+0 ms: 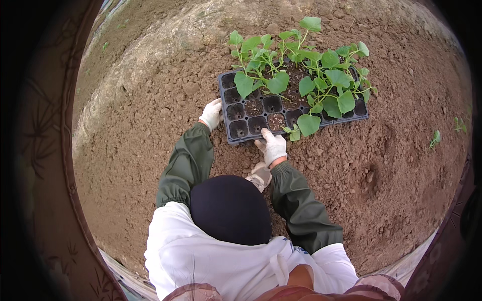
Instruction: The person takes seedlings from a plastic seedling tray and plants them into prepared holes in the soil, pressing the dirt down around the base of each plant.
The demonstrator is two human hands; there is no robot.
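Observation:
A black plastic seedling tray (246, 120) lies in front of me, tilted slightly across the view. My left hand (212, 114), in a white knit glove, grips its left edge. At the near edge, my right hand (273, 147) holds the rim, thumb on top and the fingers partly hidden. Leafy green seedlings (335, 86), probably cucumber or a similar gourd plant, stand in the right and far parts of the tray. Several cells at the left show bare black plastic, while others hold potting mix (276, 121). A small seedling (293, 132) droops over the near rim.
Loose brown soil (150, 158) surrounds the tray. A hollow (371, 177) and small green seedlings (435, 139) in the ground are to the right. My shoe (260, 175) rests just below the tray, beside my dark-covered knee (231, 210). A patterned brim frames the view.

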